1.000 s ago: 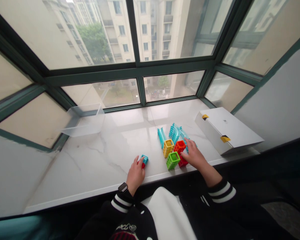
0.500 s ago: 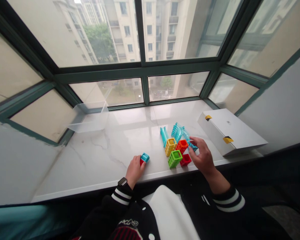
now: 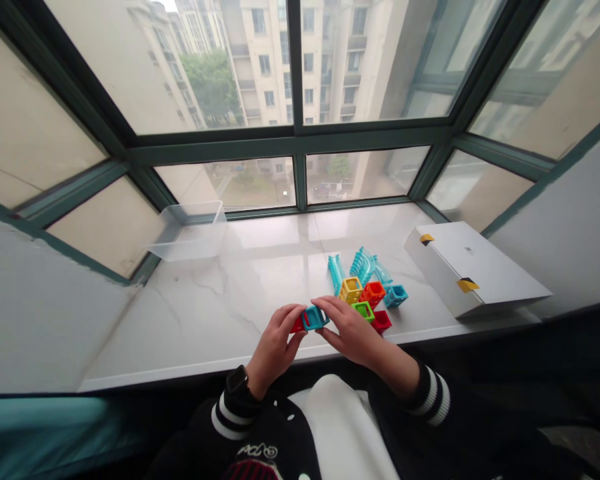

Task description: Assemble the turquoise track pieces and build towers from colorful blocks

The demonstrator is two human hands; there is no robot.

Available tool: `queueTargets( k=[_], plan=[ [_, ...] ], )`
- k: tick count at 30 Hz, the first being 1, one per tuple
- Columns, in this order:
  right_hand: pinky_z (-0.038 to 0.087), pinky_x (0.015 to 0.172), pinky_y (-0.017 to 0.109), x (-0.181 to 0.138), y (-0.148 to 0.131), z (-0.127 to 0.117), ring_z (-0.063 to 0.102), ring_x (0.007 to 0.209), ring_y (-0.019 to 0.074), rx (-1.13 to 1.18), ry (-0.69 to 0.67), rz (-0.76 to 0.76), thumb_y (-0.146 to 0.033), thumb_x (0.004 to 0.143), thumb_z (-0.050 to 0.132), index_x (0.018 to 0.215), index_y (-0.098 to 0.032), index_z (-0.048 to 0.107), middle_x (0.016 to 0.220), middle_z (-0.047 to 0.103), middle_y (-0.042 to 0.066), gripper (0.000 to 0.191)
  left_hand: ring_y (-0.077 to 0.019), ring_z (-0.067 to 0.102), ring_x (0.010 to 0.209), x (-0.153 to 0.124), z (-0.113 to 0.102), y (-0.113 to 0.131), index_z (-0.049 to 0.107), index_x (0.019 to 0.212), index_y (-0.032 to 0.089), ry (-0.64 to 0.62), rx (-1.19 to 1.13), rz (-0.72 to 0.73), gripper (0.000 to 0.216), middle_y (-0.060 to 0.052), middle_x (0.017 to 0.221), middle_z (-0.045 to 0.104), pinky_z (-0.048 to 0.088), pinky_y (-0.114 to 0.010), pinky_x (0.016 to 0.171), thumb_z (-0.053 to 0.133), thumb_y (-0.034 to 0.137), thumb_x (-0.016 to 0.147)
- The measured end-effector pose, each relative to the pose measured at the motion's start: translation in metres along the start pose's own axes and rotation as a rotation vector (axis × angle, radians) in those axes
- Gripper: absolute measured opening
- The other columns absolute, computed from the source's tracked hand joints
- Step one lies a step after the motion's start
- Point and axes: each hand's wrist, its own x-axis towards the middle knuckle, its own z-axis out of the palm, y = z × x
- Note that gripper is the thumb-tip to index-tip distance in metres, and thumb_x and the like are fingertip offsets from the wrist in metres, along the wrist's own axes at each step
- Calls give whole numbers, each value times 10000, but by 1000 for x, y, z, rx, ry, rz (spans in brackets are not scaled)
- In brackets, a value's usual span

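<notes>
A red block (image 3: pixel 299 324) and a blue block (image 3: pixel 315 318) sit end to end, held in front of me near the sill's front edge. My left hand (image 3: pixel 275 340) grips the red block between thumb and fingers, covering much of it. From the other side, my right hand (image 3: pixel 353 331) pinches the blue block with thumb and fingertips. Beyond and beside my right hand stand hollow toy blocks: yellow (image 3: pixel 351 290), orange (image 3: pixel 373 293), green (image 3: pixel 363 311), dark red (image 3: pixel 381 322) and blue (image 3: pixel 395 295). My right hand partly hides the green one.
Translucent blue track pieces (image 3: pixel 363 265) lie behind the blocks on the white marble sill (image 3: pixel 250 267). A clear plastic bin (image 3: pixel 190 250) stands at the back left. To the right is a white box (image 3: pixel 485 263) with yellow-and-black tabs. Windows surround the sill.
My right hand has moved left from the block group and now grips the blue block of the pair. The pair has turned toward horizontal and shifted slightly right with my left hand.
</notes>
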Motion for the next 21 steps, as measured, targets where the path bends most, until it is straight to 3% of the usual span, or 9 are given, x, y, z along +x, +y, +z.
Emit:
queueTargets(
  k=[4,8,14,21],
  plan=[
    [623,1009,485,1,1,-1,707,1177,298,13,-9,34,-207,944,726,1384,-273,595,1276,700,117,464,-281,599,1352,-2,0,-4,478,1553,302,2,-3,-13,475,-130,1451,602,527,-494,1158,522,310,1079],
    [629,981,488,-2,3,-9,701,1169,311,-10,78,76,-226,939,727,1332,-265,596,1254,696,123,416,-271,641,1297,-4,14,-34,341,1632,281,65,41,-238,625,-116,1410,654,540,-483,1123,574,343,1055],
    [617,1010,492,-8,10,-22,688,1191,306,4,207,30,-274,960,712,1362,-275,594,1246,694,113,418,-285,635,1288,-7,48,-82,474,1559,228,-144,187,-340,578,-120,1406,676,512,-486,1130,575,227,989],
    [649,914,441,-14,10,-28,718,1078,278,26,208,77,-303,969,708,1379,-272,604,1220,719,108,424,-295,610,1333,3,64,-87,550,1501,181,-224,279,-394,523,-140,1450,663,478,-458,1148,556,195,978]
  ],
)
